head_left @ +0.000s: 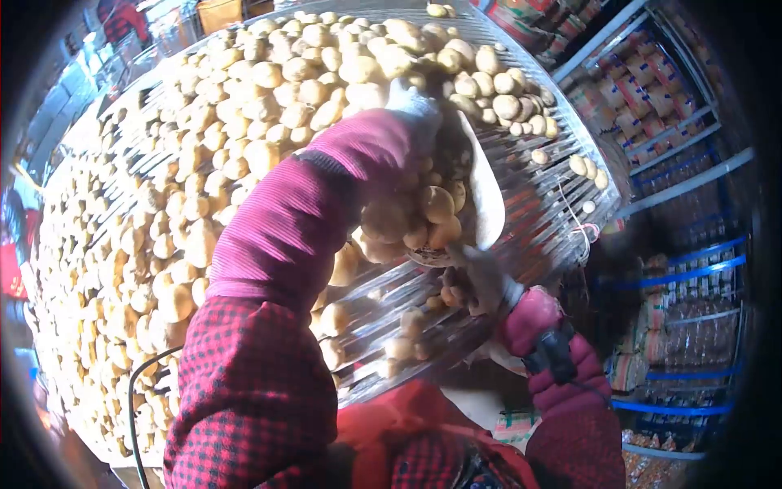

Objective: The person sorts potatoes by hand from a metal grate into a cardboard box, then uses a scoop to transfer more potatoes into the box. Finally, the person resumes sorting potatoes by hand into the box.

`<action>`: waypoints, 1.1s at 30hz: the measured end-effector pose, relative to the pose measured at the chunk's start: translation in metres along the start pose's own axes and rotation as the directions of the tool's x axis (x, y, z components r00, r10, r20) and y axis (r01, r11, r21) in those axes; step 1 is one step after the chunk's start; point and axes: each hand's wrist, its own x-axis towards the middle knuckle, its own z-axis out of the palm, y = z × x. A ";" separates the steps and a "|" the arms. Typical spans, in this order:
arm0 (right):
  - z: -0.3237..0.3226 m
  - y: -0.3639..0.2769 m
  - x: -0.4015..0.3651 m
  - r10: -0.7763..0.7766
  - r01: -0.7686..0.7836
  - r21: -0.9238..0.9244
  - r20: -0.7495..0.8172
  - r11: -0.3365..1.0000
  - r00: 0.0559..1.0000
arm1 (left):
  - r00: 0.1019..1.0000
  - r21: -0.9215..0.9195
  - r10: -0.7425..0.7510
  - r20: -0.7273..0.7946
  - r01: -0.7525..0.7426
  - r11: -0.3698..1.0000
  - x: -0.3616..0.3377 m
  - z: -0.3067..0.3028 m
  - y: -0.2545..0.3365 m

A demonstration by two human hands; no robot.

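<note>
Hundreds of potatoes (204, 163): one pile, too many to count, covering the worktop (538, 236) from 7 to 1 o'clock.
Scoop (491, 196): one, white, just right of centre, tilted, mouth toward the pile; at least six potatoes inside.
Left hand (414, 104): one, white glove, at the Scoop's 11 o'clock rim, against the pile; fingers hidden, can't tell how its grip stands.
Right hand (482, 281): one, gloved, at the Scoop's 6 o'clock; grip closed around its lower end.
Strays (539, 155): about four, loose on the slats at 2 o'clock.
Shelves (692, 269): blue racks at 3 o'clock, packed goods, uncountable.
</note>
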 end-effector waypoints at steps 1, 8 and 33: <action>0.007 0.004 0.002 -0.075 0.075 -0.021 -0.011 0.997 0.997 | 0.998 -0.120 -0.046 0.033 0.049 0.992 -0.024 -0.016 -0.004; 0.049 -0.004 0.000 -0.300 0.219 -0.417 -0.141 0.882 0.943 | 1.000 -0.329 -0.020 0.014 0.023 0.944 -0.102 -0.023 -0.061; 0.324 -0.113 0.094 -0.132 0.124 -0.275 -0.012 0.953 0.991 | 0.709 -0.231 -0.639 -0.300 0.596 0.769 -0.498 0.090 -0.311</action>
